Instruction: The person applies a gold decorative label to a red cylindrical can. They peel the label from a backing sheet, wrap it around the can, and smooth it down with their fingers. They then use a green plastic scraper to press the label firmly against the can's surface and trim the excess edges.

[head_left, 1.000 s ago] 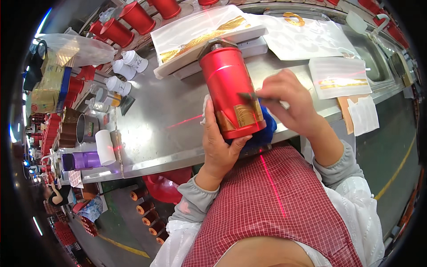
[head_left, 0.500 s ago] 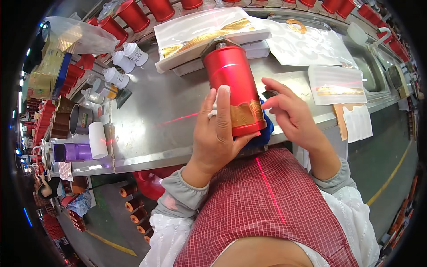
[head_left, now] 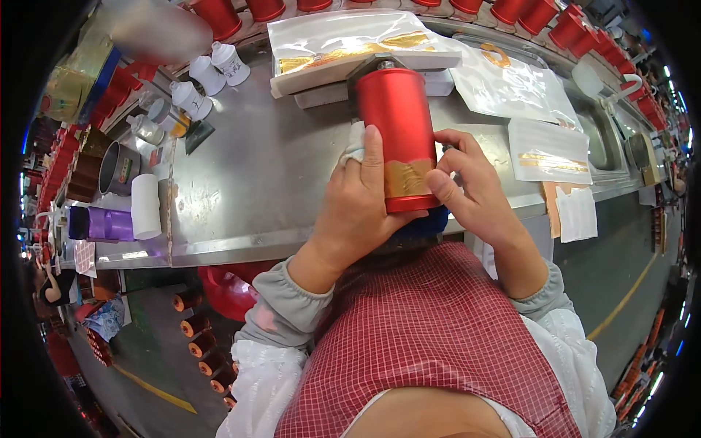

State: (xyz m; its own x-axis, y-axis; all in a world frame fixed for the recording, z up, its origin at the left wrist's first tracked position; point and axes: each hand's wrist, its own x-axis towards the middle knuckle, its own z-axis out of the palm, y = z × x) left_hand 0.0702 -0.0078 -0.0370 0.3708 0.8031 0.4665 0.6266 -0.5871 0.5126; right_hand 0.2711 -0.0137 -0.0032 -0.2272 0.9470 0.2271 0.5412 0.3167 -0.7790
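A glossy red cylinder (head_left: pixel 396 109) with a gold patterned band (head_left: pixel 409 178) round its near end leans on a fixture with a dark plate and metal nut (head_left: pixel 385 64). My left hand (head_left: pixel 358 190) is wrapped round its left side, thumb beneath the near rim, with white cloth (head_left: pixel 355 146) at the fingers. At the right edge of the gold band is my right hand (head_left: pixel 471 182), fingers curled and thumb tip touching the cylinder. A small dark thing shows among those fingers, too hidden to name. Blue material (head_left: pixel 431 220) lies under the cylinder.
White sheets with gold film (head_left: pixel 350 51) lie beyond the cylinder on the steel counter (head_left: pixel 248 168). White bottles (head_left: pixel 230 64), a paper roll (head_left: pixel 146 206) and a metal pot (head_left: pixel 119 169) stand at left. Another gold-striped sheet (head_left: pixel 551 151) and a sink (head_left: pixel 602 139) are at right.
My right hand has moved in against the cylinder, its fingers curling from spread to bent. The cylinder stands more upright in view, and its gold band is turned differently. The view has shifted slightly.
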